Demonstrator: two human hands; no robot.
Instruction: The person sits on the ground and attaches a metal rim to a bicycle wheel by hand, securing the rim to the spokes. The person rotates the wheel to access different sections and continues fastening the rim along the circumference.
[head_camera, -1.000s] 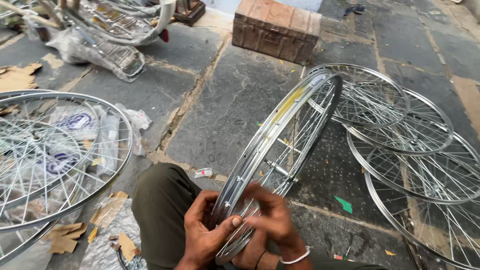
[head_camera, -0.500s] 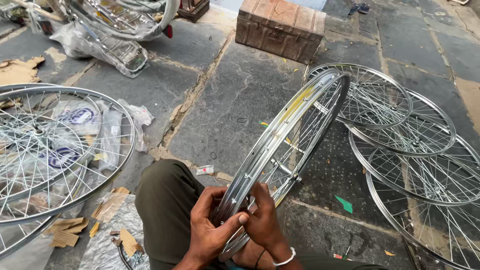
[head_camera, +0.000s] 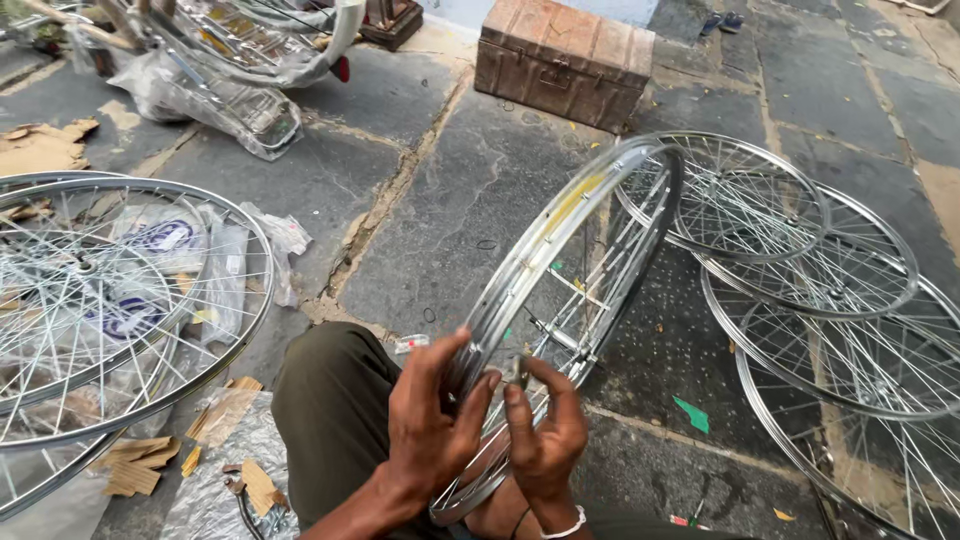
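1. Head view: the person sits on a stone floor, w/ one knee in olive trousers at bottom centre.
2. The left hand is closed around the near part of a bicycle wheel rim; the thumb and fingers are clamped on the metal.
3. The right hand is just beside it, w/ fingers half curled and pinching a small part at the rim's inner side; what it is, I cannot tell.
4. The rim stands upright, tilted, approx. in the centre, w/ its spokes only partly set.
5. Finished spoked wheels lie flat at right; more wheels lie at left on plastic wrapping.
6. A rusty metal box stands behind.
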